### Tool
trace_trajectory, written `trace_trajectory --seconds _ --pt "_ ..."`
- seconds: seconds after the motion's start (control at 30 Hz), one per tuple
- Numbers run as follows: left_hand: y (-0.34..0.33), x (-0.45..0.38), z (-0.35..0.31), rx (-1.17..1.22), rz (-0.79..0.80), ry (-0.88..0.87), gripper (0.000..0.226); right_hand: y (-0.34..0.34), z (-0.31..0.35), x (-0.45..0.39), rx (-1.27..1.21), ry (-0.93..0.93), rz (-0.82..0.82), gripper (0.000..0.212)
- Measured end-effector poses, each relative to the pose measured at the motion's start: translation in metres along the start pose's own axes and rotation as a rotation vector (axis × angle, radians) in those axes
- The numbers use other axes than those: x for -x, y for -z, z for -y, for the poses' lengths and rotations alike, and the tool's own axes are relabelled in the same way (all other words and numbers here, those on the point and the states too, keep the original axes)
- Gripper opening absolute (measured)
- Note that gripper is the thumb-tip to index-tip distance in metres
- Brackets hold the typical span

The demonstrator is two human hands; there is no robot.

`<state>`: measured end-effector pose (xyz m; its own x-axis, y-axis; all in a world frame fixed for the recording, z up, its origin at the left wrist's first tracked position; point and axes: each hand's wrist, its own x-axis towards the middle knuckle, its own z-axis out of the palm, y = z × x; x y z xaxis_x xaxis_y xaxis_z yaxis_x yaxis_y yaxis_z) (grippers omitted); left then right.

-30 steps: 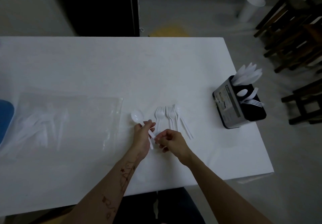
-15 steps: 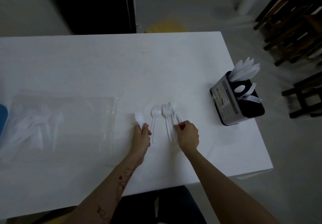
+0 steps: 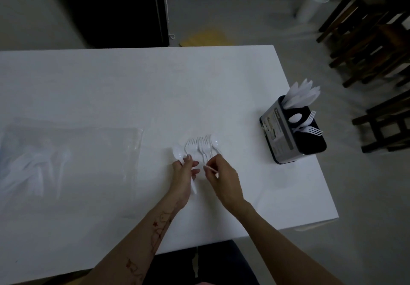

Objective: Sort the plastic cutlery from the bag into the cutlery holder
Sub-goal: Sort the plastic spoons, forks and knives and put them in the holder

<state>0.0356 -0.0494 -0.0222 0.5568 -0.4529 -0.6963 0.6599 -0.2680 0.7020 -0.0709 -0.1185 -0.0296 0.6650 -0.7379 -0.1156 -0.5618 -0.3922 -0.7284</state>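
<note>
- The white rectangular table carries everything; the landmark is the black and grey box-shaped cutlery holder, which stands near the table's right edge.
- In the holder, white plastic knives fill the far compartment, and a white spoon and white plastic forks stick out nearer the camera; which compartments those sit in I cannot tell.
- Left of the holder and well apart from it, a small row of loose white plastic forks and spoons lies on the table, heads pointing away from the person.
- The left hand is at the left end of that row, its fingers curled round the handle of a white plastic spoon, whose bowl shows beyond the fingertips.
- The right hand sits just beside the left, on the holder's side, with its fingers curled in and pinching the handles of the loose pieces.
- Far to the left of the holder lies a clear plastic bag, flat on the table, with more white cutlery dimly visible inside.
- Bare table lies between the hands and the holder.
- Beyond the holder, on the floor, stand dark wooden chairs and a white plastic bin.
</note>
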Motion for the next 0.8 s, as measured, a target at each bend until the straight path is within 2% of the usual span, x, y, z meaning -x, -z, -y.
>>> trace_trajectory --seconds 0.07,0.13,0.23,0.3,0.43,0.5,0.57,0.63,0.73,0.8 --pt "-0.006 -0.003 -0.003 0.067 -0.01 0.05 0.036 -0.001 -0.002 0.002 -0.035 0.065 0.054 0.01" --pt "-0.008 -0.007 -0.003 0.075 -0.049 0.074 0.035 0.0 -0.006 0.004 -0.018 0.124 0.038 0.011" --pt "-0.008 -0.011 -0.002 0.097 -0.104 0.106 0.018 0.005 -0.013 0.005 -0.008 0.142 -0.12 0.012" --pt "-0.009 -0.011 -0.001 0.13 -0.111 0.125 0.017 0.009 -0.015 0.004 -0.032 0.134 -0.175 0.011" --pt "-0.015 -0.005 -0.006 0.239 -0.01 0.138 0.036 0.006 -0.02 0.003 0.012 0.236 -0.019 0.007" --pt "-0.018 -0.006 -0.009 0.247 -0.021 0.147 0.037 0.008 -0.021 0.002 0.047 0.24 0.076 0.018" --pt "-0.02 -0.01 -0.01 0.198 -0.098 0.126 0.032 0.012 -0.02 0.001 0.059 0.182 0.146 0.038" --pt "-0.019 -0.013 -0.012 0.197 -0.151 0.112 0.027 0.017 -0.022 -0.002 0.083 0.068 0.095 0.047" --pt "-0.016 -0.016 -0.012 0.219 -0.133 0.119 0.017 0.02 -0.031 -0.01 0.216 -0.123 -0.109 0.036" --pt "-0.014 -0.014 -0.009 0.212 -0.111 0.123 0.015 0.02 -0.035 -0.015 0.257 -0.235 -0.118 0.027"
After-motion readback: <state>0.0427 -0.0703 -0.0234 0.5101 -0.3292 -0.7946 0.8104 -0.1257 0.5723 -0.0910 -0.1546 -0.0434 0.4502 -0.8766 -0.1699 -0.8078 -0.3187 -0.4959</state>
